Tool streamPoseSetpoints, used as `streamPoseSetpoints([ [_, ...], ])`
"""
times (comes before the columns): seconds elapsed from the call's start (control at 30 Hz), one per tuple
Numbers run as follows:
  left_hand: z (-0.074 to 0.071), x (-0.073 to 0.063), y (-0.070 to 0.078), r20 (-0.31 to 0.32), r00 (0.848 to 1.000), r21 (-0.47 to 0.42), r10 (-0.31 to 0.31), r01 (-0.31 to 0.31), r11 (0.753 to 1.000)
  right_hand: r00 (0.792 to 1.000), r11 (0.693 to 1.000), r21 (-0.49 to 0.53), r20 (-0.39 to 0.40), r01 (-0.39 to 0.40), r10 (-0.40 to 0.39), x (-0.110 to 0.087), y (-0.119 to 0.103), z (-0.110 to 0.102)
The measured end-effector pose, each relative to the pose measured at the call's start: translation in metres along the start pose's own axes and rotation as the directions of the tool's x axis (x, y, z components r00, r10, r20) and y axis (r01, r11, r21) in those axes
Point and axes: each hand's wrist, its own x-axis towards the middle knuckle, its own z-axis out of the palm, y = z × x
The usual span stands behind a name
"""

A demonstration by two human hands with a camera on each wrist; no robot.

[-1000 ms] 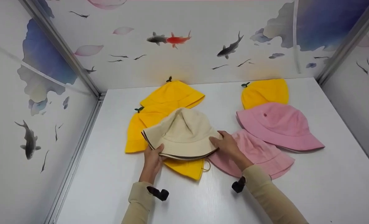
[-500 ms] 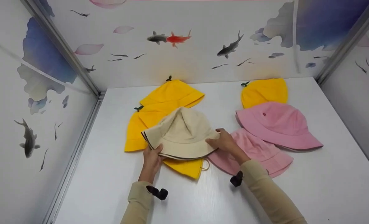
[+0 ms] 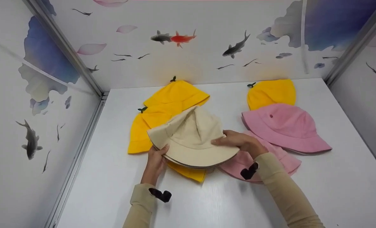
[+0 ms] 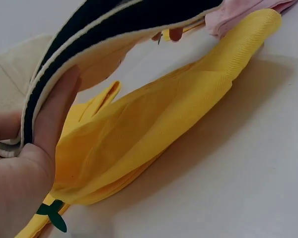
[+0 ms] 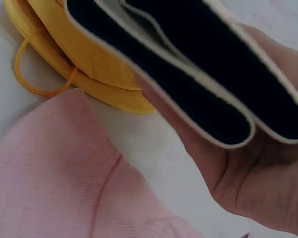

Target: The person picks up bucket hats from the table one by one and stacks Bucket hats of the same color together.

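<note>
Both hands hold a cream bucket hat (image 3: 188, 136) raised above the table, crown away from the person. My left hand (image 3: 156, 158) pinches the brim at its left front, thumb on top. Around the right side of the brim curl the fingers of my right hand (image 3: 238, 141), its thumb lying on the cream cloth. Dark navy lining (image 4: 139, 25) with cream edging shows in the left wrist view, and two dark brim layers (image 5: 188, 84) lie together in the right wrist view. Beneath the hat, a yellow hat (image 3: 188, 174) is partly hidden.
More yellow hats with green sprouts lie behind: one at the back left (image 3: 175, 93), one at the left (image 3: 138, 136), one at the back right (image 3: 271, 95). Two pink hats overlap at the right, an upper one (image 3: 286, 126) and a lower one (image 3: 245, 166). Printed walls enclose the white table (image 3: 207, 205).
My right hand has shifted right and turned, and the cream hat has moved slightly right with its brim spread wider. The left hand keeps its grip almost in place.
</note>
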Motion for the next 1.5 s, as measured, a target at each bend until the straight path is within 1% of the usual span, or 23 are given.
streamPoseSetpoints([
  [0.07, 0.003, 0.000, 0.000, 0.029, 0.999, 0.035, 0.017, -0.018, 0.999, 0.999, 0.998, 0.054, 0.023, 0.043, -0.044, 0.000, 0.005, 0.001],
  [0.1, 0.004, 0.000, 0.000, 0.035, 0.999, 0.054, 0.029, -0.031, 0.998, 0.998, 0.996, 0.068, 0.019, 0.065, -0.066, 0.000, 0.008, 0.002],
  [0.2, 0.006, 0.000, -0.002, 0.026, 0.999, 0.106, 0.045, -0.048, 0.993, 0.989, 0.985, 0.091, -0.011, 0.148, -0.148, -0.001, 0.014, 0.005],
  [0.27, 0.006, 0.001, -0.004, 0.006, 0.999, 0.121, 0.034, -0.034, 0.992, 0.981, 0.975, 0.116, -0.031, 0.192, -0.189, -0.003, 0.017, 0.006],
  [0.4, 0.006, 0.002, -0.006, -0.031, 0.999, 0.112, -0.014, 0.017, 0.994, 0.962, 0.945, 0.176, -0.040, 0.274, -0.272, -0.007, 0.021, 0.006],
  [0.47, 0.006, 0.003, -0.006, -0.039, 0.999, 0.106, -0.022, 0.026, 0.994, 0.950, 0.933, 0.178, -0.055, 0.312, -0.307, -0.009, 0.021, 0.006],
  [0.57, 0.004, 0.004, -0.004, -0.054, 0.998, 0.099, -0.019, 0.024, 0.995, 0.931, 0.922, 0.139, -0.095, 0.362, -0.352, -0.012, 0.021, 0.005],
  [0.67, 0.001, 0.005, -0.001, -0.059, 0.998, 0.085, -0.001, 0.006, 0.996, 0.914, 0.913, 0.085, -0.121, 0.398, -0.387, -0.014, 0.020, 0.003],
  [0.77, -0.002, 0.004, -0.001, -0.059, 0.998, 0.069, 0.008, -0.004, 0.998, 0.901, 0.907, 0.038, -0.133, 0.420, -0.412, -0.016, 0.018, 0.002],
  [0.87, -0.005, 0.004, -0.001, -0.054, 0.998, 0.051, 0.008, -0.005, 0.999, 0.896, 0.904, 0.004, -0.139, 0.427, -0.422, -0.018, 0.013, 0.001],
  [0.97, -0.006, 0.003, 0.000, -0.025, 1.000, 0.059, 0.016, -0.014, 0.998, 0.887, 0.897, -0.025, -0.144, 0.441, -0.440, -0.022, 0.007, -0.001],
  [1.07, -0.008, 0.001, 0.002, 0.035, 0.999, 0.065, 0.026, -0.028, 0.998, 0.873, 0.886, -0.066, -0.152, 0.459, -0.463, -0.027, -0.001, -0.004],
  [1.17, -0.009, 0.001, 0.005, 0.082, 0.996, 0.066, 0.028, -0.034, 0.997, 0.860, 0.874, -0.094, -0.158, 0.476, -0.485, -0.030, -0.008, -0.007],
  [1.2, -0.009, 0.000, 0.006, 0.094, 0.995, 0.061, 0.030, -0.036, 0.997, 0.853, 0.868, -0.107, -0.161, 0.485, -0.496, -0.031, -0.010, -0.008],
  [1.3, -0.010, -0.001, 0.006, 0.103, 0.994, 0.056, 0.044, -0.050, 0.997, 0.825, 0.843, -0.134, -0.176, 0.520, -0.537, -0.033, -0.016, -0.011],
  [1.33, -0.011, -0.002, 0.006, 0.099, 0.994, 0.060, 0.053, -0.059, 0.996, 0.815, 0.835, -0.145, -0.185, 0.530, -0.549, -0.033, -0.017, -0.013],
  [1.37, -0.013, -0.003, 0.005, 0.080, 0.995, 0.067, 0.058, -0.064, 0.996, 0.805, 0.828, -0.154, -0.194, 0.539, -0.560, -0.034, -0.019, -0.015],
  [1.43, -0.016, -0.005, 0.004, 0.020, 0.997, 0.095, 0.072, -0.074, 0.993, 0.789, 0.818, -0.166, -0.215, 0.551, -0.575, -0.034, -0.023, -0.020],
  [1.5, -0.021, -0.007, 0.003, -0.058, 0.995, 0.140, 0.085, -0.077, 0.987, 0.784, 0.819, -0.157, -0.239, 0.552, -0.573, -0.035, -0.026, -0.028],
])
